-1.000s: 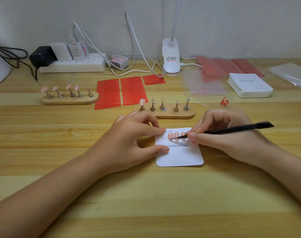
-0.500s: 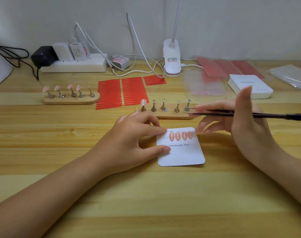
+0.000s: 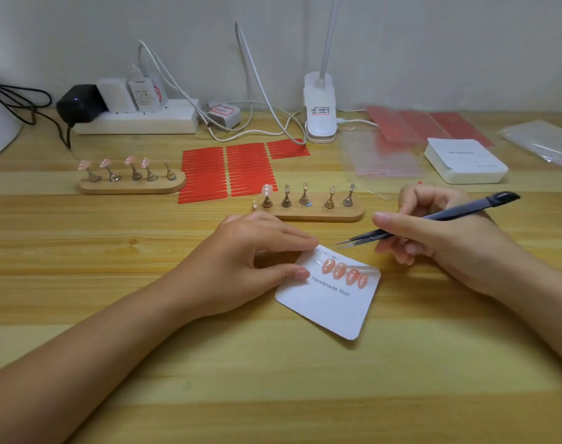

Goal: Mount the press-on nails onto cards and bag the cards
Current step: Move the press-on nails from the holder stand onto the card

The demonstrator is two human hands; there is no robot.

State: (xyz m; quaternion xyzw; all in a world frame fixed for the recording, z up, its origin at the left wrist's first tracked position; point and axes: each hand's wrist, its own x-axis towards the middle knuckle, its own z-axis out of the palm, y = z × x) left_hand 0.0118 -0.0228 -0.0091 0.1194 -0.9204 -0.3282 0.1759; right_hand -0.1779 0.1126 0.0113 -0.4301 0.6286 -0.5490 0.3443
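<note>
**Fifth nail waits on the near stand**

A white card lies tilted near the middle of the surface, four glossy pink almond-shaped nails stuck in a slanted row along its upper part. The left hand pinches the card's upper-left corner between thumb and forefinger. The right hand grips dark, slim tweezers, their metal tips all but together, holding nothing, hovering just above the card's far edge.

One pale pink nail remains on the leftmost peg of the near wooden stand, beyond the left hand and to the left of the tweezer tips, its long axis roughly upright. The left hand is nearer to it, but the right has the tool. The stand's other brass pegs are bare. The nail looks smooth and domed, so likely slippery.
</note>
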